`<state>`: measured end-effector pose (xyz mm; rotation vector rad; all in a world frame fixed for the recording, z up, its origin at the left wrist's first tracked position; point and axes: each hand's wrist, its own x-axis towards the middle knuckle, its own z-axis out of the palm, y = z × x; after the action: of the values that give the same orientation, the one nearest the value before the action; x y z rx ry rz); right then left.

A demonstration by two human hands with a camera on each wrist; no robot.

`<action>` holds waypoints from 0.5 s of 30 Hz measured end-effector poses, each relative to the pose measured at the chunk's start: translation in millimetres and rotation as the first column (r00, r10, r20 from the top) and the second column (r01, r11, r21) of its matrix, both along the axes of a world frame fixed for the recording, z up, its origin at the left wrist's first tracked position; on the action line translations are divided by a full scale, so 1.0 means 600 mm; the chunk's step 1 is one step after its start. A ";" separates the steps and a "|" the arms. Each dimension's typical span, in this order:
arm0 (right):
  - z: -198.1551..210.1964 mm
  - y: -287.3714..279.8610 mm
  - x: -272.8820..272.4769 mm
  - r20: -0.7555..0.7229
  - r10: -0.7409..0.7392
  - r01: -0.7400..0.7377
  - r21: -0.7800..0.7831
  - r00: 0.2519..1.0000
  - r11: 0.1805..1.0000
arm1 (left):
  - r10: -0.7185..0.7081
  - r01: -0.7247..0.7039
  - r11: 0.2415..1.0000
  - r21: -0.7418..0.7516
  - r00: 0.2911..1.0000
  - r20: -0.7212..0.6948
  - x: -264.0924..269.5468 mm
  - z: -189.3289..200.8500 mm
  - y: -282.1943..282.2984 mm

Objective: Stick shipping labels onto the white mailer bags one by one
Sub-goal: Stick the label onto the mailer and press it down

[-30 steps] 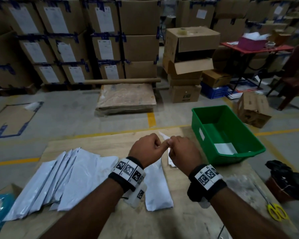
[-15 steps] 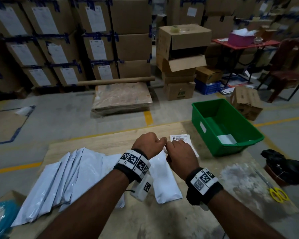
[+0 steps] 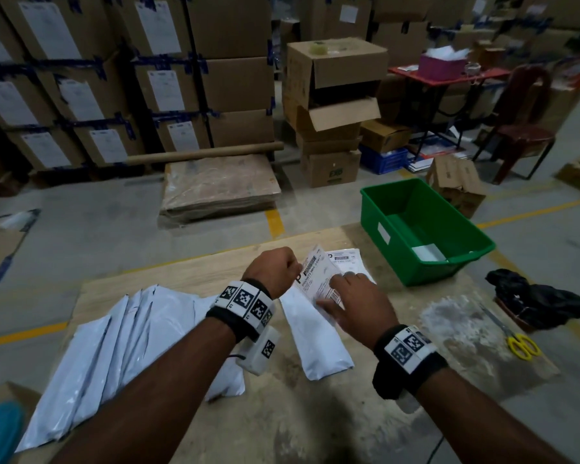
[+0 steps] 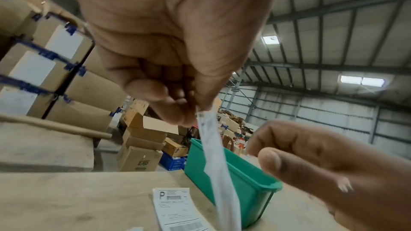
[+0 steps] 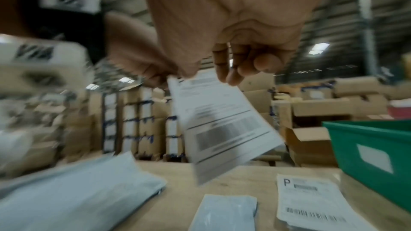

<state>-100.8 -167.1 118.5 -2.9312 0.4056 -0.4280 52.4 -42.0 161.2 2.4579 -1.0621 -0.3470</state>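
A printed shipping label (image 3: 319,275) hangs above the table, seen edge-on in the left wrist view (image 4: 213,148) and face-on in the right wrist view (image 5: 222,122). My left hand (image 3: 275,272) pinches its top corner between thumb and fingertips. My right hand (image 3: 359,304) hovers at the label's lower part with loosely bent fingers. The left wrist view shows a gap between that hand (image 4: 311,164) and the paper. Below lies one white mailer bag (image 3: 315,343). More labels (image 3: 350,262) are stacked flat behind it, and several mailer bags (image 3: 98,346) are fanned out to the left.
A green bin (image 3: 382,209) stands at the table's far right corner with a white slip inside. Yellow scissors (image 3: 523,344) lie near the right edge beside a black bundle (image 3: 536,301). Stacked cardboard boxes (image 3: 332,95) fill the floor beyond.
Both hands were pinched together at the label's top edge. Now the right hand has let go and dropped to the label's lower part, and the label's printed face has turned toward me.
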 end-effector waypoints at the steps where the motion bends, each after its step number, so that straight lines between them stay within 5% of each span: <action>1: 0.001 -0.012 -0.003 -0.006 -0.039 0.039 0.062 0.999 0.997 | -0.037 0.037 0.999 0.003 0.999 -0.006 0.002 0.000 0.004; 6: -0.011 -0.074 0.009 -0.114 -0.100 0.128 0.277 0.988 0.952 | -0.178 0.177 0.984 -0.034 0.983 -0.040 0.009 0.000 0.020; 9: -0.026 -0.082 0.012 -0.204 -0.008 0.097 0.432 0.979 0.897 | -0.174 0.172 0.984 -0.056 0.984 -0.033 0.017 0.003 0.023; 15: -0.059 -0.081 0.014 -0.137 0.009 0.067 0.537 0.990 0.841 | -0.074 0.073 0.997 -0.016 0.995 -0.073 0.034 -0.023 0.008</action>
<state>-92.2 -215.6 83.3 -2.4027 0.4947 -0.0884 72.8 -36.9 147.6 2.3793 -1.1227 -0.4487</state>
